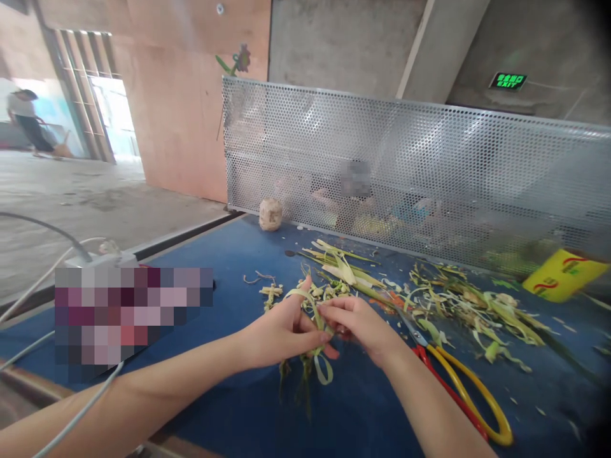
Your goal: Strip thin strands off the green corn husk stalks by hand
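Yellow package (561, 276) near plant scraps (496, 313), contents hidden; both hands (282, 329) (359, 323) pinch pale-green strips (319, 321).

Screen (429, 165): perforated metal — along the tabletop (229, 254)'s far side
Exit sign (508, 81): glowing green, on the grey wall (563, 38)
Flower (243, 58): purple — at the screen's upper left corner
Person (26, 121): far left background

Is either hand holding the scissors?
No, the left hand and right hand hold plant strips, while the scissors lie on the table.
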The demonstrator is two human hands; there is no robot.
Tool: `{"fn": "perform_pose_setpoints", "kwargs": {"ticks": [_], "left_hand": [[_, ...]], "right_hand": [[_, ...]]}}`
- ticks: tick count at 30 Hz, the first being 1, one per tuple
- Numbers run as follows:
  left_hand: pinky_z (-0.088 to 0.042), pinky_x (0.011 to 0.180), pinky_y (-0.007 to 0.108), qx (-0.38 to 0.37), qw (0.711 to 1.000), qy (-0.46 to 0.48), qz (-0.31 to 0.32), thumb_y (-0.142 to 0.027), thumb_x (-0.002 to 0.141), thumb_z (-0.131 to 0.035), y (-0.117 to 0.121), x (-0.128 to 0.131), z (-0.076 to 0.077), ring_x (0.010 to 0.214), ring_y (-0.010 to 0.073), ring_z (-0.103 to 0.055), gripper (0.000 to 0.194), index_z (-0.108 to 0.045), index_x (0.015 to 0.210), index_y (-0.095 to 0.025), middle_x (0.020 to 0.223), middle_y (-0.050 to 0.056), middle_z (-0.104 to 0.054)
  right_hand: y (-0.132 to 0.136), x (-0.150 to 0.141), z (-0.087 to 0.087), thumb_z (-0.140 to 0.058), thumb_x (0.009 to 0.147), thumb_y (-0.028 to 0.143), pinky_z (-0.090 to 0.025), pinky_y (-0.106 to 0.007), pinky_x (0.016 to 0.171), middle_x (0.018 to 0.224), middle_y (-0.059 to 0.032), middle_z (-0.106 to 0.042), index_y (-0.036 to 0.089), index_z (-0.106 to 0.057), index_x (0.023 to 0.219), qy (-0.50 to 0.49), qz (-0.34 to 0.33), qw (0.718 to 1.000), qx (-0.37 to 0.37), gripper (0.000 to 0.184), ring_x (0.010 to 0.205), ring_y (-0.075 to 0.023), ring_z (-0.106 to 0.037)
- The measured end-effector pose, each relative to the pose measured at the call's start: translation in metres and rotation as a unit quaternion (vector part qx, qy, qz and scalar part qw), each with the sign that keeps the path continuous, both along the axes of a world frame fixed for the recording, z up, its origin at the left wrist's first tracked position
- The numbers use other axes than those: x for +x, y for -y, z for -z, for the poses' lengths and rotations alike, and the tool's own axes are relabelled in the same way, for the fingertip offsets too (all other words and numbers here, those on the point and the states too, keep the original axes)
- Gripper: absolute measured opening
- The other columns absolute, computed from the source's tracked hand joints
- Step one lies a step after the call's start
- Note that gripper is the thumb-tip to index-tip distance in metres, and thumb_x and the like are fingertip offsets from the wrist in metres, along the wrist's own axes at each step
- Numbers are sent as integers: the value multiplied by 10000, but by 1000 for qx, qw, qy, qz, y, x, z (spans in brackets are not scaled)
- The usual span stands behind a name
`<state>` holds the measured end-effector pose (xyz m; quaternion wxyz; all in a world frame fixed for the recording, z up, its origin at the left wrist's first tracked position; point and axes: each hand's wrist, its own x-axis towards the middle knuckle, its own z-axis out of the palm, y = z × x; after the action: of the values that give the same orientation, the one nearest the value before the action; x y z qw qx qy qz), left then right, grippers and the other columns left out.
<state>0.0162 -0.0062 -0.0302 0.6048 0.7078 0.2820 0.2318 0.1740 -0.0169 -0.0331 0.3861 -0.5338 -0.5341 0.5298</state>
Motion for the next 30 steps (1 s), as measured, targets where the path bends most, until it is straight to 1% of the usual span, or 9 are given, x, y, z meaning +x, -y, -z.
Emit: {"fn": "perform_pose_setpoints", "kwargs": {"ticks": [2,8,11,15,18,21,24,27,30], "left_hand": [[-301,488,202,1,999,-34,-5,-319,747,-535,2,1,0,494,69,-444,1007,282,1278,-65,806,117,-690],[-312,493,196,9,998,-55,-10,-338,751,-529,1,2,-5,476,59,-426,998,266,1285,-60,826,96,-690],[-344,518,203,7,998,-57,-14,-342,741,-544,0,1,-6,485,64,-441,974,188,1317,-59,822,93,-691],[-379,555,237,-9,998,-51,-37,-363,721,-567,-3,2,-2,537,101,-509,992,160,1323,-59,825,109,-688],[-379,551,238,-34,997,-30,-58,-378,709,-580,-5,3,2,566,113,-529,999,145,1326,-75,838,117,-679],[-323,493,213,-41,996,-20,-80,-382,713,-573,-8,2,4,499,79,-452,973,119,1331,-89,832,106,-670],[-226,438,207,-12,995,-37,-97,-386,725,-552,-11,0,6,426,45,-301,903,37,1342,-89,735,47,-648],[-191,433,209,12,992,-48,-113,-324,708,-571,-15,-1,7,426,50,-263,849,-69,1337,-55,504,-75,-477],[-167,424,210,23,990,-52,-132,-305,709,-554,-16,-1,4,417,55,-255,811,-105,1334,-46,445,-113,-331]], "right_hand": [[0,0,0,-602,657,386,-220,-196,416,475,61,-383,150,-522,606,-23,14,1000,-11,254,427,-51,-317],[-5,13,0,-626,649,402,-242,-206,402,509,28,-455,148,-572,611,-5,67,995,77,262,430,-58,-339],[-7,15,0,-654,626,388,-284,-205,408,557,14,-505,161,-586,650,-104,100,988,55,238,457,-72,-402],[-6,13,-3,-691,591,348,-366,-212,477,781,-10,-613,187,-572,727,-273,134,950,75,243,586,-97,-510],[-5,12,-7,-665,635,349,-370,-211,502,657,24,-569,200,-579,754,-299,112,940,125,209,557,-84,-476],[-1,11,-9,-634,679,340,-349,-209,514,527,59,-453,210,-593,767,-212,72,959,176,163,506,-72,-405],[4,8,-9,-607,699,322,-356,-233,544,589,31,-503,200,-600,743,-47,0,982,183,130,544,-92,-436],[7,4,-9,-566,715,284,-349,-243,538,582,17,-509,186,-595,688,64,-86,978,180,105,551,-109,-445],[8,2,-10,-549,705,237,-332,-233,527,577,17,-485,176,-576,639,129,-106,966,199,94,564,-110,-425]]}}
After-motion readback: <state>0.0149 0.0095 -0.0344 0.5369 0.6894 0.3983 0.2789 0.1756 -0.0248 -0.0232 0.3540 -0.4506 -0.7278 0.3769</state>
